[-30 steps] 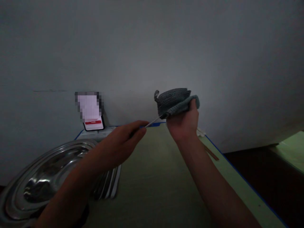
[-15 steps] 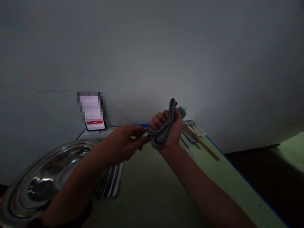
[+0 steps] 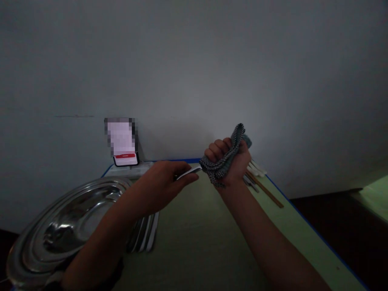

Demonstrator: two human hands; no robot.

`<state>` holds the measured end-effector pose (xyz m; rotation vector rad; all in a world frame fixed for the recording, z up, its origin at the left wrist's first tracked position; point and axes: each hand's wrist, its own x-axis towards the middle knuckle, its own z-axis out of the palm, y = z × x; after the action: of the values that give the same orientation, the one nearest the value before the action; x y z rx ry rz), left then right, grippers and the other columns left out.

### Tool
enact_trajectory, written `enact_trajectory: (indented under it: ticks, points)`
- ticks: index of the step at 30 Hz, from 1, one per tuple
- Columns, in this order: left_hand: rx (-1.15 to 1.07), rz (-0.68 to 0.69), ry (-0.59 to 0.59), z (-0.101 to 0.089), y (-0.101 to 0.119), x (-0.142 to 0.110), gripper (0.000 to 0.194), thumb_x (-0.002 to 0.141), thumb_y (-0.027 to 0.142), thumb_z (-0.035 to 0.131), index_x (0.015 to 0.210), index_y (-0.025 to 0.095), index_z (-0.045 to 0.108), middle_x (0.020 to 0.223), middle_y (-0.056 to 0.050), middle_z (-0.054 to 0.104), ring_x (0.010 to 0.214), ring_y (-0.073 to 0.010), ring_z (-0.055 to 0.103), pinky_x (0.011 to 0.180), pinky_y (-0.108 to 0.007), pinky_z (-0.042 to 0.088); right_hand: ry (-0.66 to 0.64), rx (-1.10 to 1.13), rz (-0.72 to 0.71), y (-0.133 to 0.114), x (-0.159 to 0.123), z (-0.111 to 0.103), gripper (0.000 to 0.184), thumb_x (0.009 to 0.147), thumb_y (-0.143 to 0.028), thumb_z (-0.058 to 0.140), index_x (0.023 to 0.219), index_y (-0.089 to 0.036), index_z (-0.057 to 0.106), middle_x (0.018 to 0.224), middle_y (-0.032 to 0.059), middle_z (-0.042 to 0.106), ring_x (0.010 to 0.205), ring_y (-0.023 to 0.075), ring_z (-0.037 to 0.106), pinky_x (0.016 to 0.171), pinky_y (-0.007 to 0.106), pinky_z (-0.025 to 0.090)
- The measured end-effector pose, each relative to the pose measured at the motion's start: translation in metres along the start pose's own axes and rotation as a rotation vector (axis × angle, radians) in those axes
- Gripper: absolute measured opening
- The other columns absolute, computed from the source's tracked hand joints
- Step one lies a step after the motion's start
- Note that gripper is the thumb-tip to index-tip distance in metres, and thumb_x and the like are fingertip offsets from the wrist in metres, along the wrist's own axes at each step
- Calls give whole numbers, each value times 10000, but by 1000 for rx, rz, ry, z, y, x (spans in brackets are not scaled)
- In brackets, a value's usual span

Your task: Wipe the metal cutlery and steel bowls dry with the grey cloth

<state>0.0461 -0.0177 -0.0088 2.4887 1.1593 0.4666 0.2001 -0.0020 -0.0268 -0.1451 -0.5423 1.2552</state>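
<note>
My left hand (image 3: 165, 184) is closed, pinching a slim, shiny piece of metal cutlery (image 3: 188, 173) between thumb and fingers. The cutlery's far end goes into a grey-green woven cloth (image 3: 222, 165), so I cannot tell its exact kind. Wrapped tightly around that cloth is my right hand (image 3: 232, 161), its knuckles turned up. One fold of the cloth sticks up above the fist, and another hangs below it. Both hands are raised over the table (image 3: 194, 242).
Nested steel basins (image 3: 91, 218) stand on the left. Several flat utensil handles (image 3: 150, 232) lie beside them. A phone (image 3: 125, 141) leans at the back wall. Brown chopsticks (image 3: 266, 192) and several white-handled utensils (image 3: 257, 167) lie along the right edge.
My right hand came down and squeezed shut around the cloth, which was draped loosely over the palm. Both hands then shifted slightly right in view, and more of the cutlery now shows between them.
</note>
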Motion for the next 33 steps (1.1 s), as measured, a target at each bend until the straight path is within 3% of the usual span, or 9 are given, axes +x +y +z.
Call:
enact_trajectory:
  ticks: [3, 9, 13, 16, 20, 24, 28, 33]
  points:
    - [-105, -4, -77, -1, -1, -2, 348, 876, 413, 408, 697, 156, 558, 545, 51, 469, 485, -70, 416, 472, -186, 307, -42, -5, -4, -11, 2, 1, 450, 779, -471, 429, 472, -209, 230, 408, -91, 210, 344, 52, 191, 331, 191, 195]
    - [-348, -56, -441, -8, -5, -15, 345, 908, 410, 304, 1007, 191, 551, 636, 41, 491, 473, -76, 417, 443, -184, 354, -52, 24, -115, -46, 11, -5, 449, 805, -442, 390, 463, -202, 226, 397, -83, 217, 338, 52, 193, 324, 187, 194]
    - [-310, -12, -343, -1, -9, -8, 286, 899, 379, 333, 917, 176, 533, 670, 25, 490, 557, -92, 451, 492, -191, 373, -33, 13, -59, -27, 6, -1, 452, 835, -450, 363, 471, -202, 261, 404, -87, 215, 334, 51, 199, 324, 184, 204]
    - [-318, -7, -260, 5, -13, -1, 269, 896, 365, 327, 854, 170, 507, 665, 27, 481, 558, -93, 448, 498, -196, 370, 65, 29, 17, -2, 2, 3, 435, 870, -434, 309, 504, -199, 327, 403, -90, 250, 324, 48, 234, 330, 176, 236]
    - [-240, -44, -128, 14, -20, 7, 254, 882, 327, 324, 772, 172, 492, 605, 36, 461, 520, -98, 428, 508, -213, 359, 143, -14, 127, 29, -1, -3, 378, 864, -434, 386, 576, -191, 416, 428, -83, 388, 366, 54, 397, 412, 185, 386]
    - [-148, -65, -71, 21, -29, 15, 264, 868, 295, 310, 757, 165, 511, 602, 24, 487, 526, -112, 445, 533, -228, 360, 178, -182, 162, 51, 3, -23, 340, 850, -432, 435, 640, -176, 511, 507, -38, 542, 492, 93, 549, 574, 246, 504]
    - [-37, -129, -33, 18, -38, 17, 271, 843, 284, 331, 805, 145, 560, 653, -6, 538, 564, -130, 481, 544, -235, 360, 288, -287, 132, 51, 18, -45, 223, 829, -365, 515, 778, -166, 604, 705, -11, 658, 663, 97, 623, 714, 239, 521]
    - [31, -137, -30, 9, -40, 13, 299, 837, 300, 343, 858, 156, 604, 641, -1, 561, 550, -129, 503, 553, -236, 365, 333, -233, 73, 23, 35, -53, 208, 845, -336, 493, 862, -178, 628, 924, 16, 682, 859, 115, 632, 820, 276, 515]
